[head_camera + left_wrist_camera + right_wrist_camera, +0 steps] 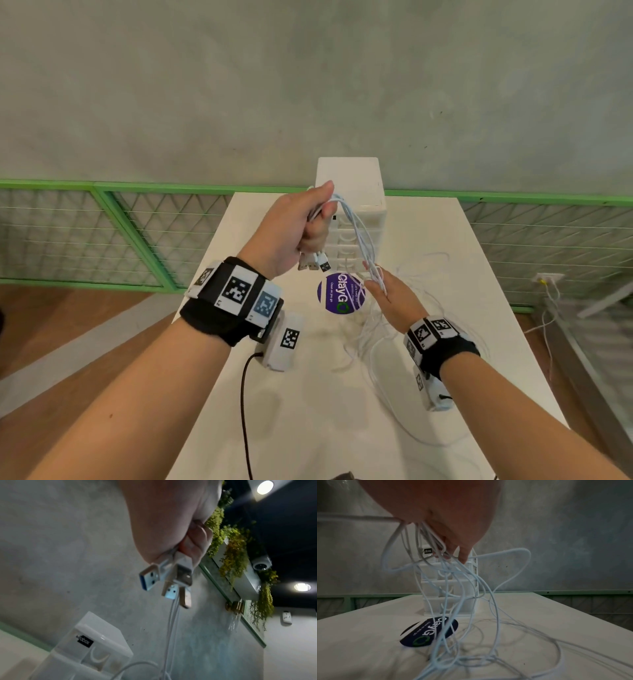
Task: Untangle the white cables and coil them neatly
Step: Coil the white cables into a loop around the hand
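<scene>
Raised above the white table (301,418), my left hand (298,226) grips the bunched ends of several white cables (359,236). Their USB plugs (313,265) stick out below the fist, and the left wrist view shows those plugs (171,577) under my curled fingers (193,545). From the fist the cables slope down to my right hand (390,294), which is lower and to the right. Its fingers are straight, and the strands run across and between them. In the right wrist view the cables (467,588) hang from my right hand (445,520) into a loose tangle (471,661) on the table.
A white drawer unit (356,192) stands at the table's far edge, just behind the hands. A round purple sticker (337,294) lies flat below them. A black cord (243,394) hangs from my left wrist. Green mesh railing (137,222) runs behind the table; a wall socket (548,277) sits at the right.
</scene>
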A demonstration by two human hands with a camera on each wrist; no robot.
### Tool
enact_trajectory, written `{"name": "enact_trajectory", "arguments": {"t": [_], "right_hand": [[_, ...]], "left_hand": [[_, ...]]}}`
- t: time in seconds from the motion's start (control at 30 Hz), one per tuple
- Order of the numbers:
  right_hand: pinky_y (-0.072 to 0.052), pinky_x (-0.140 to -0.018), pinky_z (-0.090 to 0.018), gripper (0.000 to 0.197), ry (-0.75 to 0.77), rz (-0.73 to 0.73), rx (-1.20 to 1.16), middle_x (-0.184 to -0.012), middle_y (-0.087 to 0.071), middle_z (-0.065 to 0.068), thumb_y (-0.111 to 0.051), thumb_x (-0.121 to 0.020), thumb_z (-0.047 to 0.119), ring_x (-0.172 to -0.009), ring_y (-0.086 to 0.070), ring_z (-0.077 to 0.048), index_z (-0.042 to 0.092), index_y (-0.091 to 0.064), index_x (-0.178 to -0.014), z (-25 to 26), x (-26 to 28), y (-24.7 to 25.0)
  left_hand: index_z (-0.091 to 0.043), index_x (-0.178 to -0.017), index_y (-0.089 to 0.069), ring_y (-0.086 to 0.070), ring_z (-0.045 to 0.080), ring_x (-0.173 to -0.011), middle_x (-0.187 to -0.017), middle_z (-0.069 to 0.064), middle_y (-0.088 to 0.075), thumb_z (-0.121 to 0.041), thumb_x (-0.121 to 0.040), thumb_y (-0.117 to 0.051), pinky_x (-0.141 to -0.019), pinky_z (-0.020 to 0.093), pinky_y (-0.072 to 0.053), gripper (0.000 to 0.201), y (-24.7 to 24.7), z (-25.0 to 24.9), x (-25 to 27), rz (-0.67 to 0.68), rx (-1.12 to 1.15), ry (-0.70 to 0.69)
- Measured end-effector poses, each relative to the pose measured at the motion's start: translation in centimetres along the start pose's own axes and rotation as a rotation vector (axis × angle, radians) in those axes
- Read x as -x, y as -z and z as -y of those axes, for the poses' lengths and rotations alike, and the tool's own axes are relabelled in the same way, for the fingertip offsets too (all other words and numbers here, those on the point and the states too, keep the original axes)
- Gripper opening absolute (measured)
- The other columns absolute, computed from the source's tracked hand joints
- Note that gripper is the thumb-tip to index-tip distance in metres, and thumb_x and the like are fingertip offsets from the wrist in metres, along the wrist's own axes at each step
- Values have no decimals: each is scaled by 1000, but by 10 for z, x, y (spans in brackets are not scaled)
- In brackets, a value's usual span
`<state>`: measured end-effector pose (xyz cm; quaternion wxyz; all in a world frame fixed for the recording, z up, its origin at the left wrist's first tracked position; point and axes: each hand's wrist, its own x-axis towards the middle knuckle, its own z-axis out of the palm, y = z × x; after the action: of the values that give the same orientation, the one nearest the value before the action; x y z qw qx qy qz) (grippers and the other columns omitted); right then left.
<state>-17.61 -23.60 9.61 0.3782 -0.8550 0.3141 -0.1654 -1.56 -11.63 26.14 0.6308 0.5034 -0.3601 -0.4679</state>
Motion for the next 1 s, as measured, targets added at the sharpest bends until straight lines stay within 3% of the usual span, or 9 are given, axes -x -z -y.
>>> {"name": "enact_trajectory", "arguments": {"t": [0.17,0.33,0.47,0.57,0.63,0.73,0.8,0.93,1.0], "right_hand": [[-20,-115,-47,73,-36,43,38,-150,-35,6,-18,-85,71,-139,-28,-13,31,-25,-145,-30,-3,-3],[1,-118,-39,83,-107,17,100,-155,-17,9,-7,-76,78,-144,-9,-9,34,-13,-147,-41,7,10],[3,-118,-40,52,-191,12,90,-157,-13,2,-27,-98,44,-145,-8,-12,31,-13,-146,-44,14,14],[1,-118,-43,58,-276,58,86,-158,-9,1,-32,-96,46,-145,-6,-14,29,-11,-147,-46,12,16],[-5,-118,-44,77,-310,65,48,-158,-8,1,-46,-89,53,-145,-8,-15,26,-6,-148,-41,10,21],[-16,-114,-33,112,-276,-66,-196,-157,-11,3,-73,-68,51,-143,-15,-14,25,1,-149,-13,9,36],[-18,-109,-24,119,-166,-201,-295,-156,-16,6,-78,-61,49,-141,-18,-8,27,1,-148,13,6,48],[-20,-107,-13,110,143,-264,-212,-152,-26,6,-79,-69,37,-136,-24,1,24,-3,-148,63,-14,53],[-22,-101,-2,92,252,-245,-160,-143,-36,4,-72,-79,24,-129,-31,2,17,-11,-148,80,-28,45]], "left_hand": [[-15,-63,-42,-13,6,-32,-37,-11,-22,-31,-102,-35,-39,21,-10,42,8,0,-3,-88,-4,-26],[-15,-63,-42,-14,5,-32,-37,-11,-22,-29,-101,-37,-37,20,-11,41,17,-4,-9,-232,53,-71],[-16,-62,-43,-14,6,-32,-37,-11,-23,-31,-101,-39,-37,19,-13,42,21,0,-12,-299,49,-68],[-16,-63,-43,-15,5,-32,-37,-11,-24,-31,-101,-39,-37,19,-13,41,17,6,-14,-300,60,-38],[-16,-64,-42,-14,6,-32,-38,-10,-22,-30,-101,-39,-37,20,-12,40,13,6,-16,-272,14,-16],[-15,-65,-42,-13,8,-34,-39,-10,-21,-31,-100,-39,-38,20,-11,39,9,4,-18,-230,-66,9],[-16,-65,-43,-13,8,-34,-40,-10,-22,-32,-100,-40,-37,20,-11,39,6,3,-18,-206,-85,31],[-15,-65,-43,-14,7,-34,-39,-9,-23,-32,-100,-41,-37,19,-13,40,-10,2,-15,-104,-142,85],[-15,-63,-44,-14,8,-35,-40,-8,-23,-32,-100,-42,-38,20,-13,41,-19,2,-11,-11,-171,99]]}}
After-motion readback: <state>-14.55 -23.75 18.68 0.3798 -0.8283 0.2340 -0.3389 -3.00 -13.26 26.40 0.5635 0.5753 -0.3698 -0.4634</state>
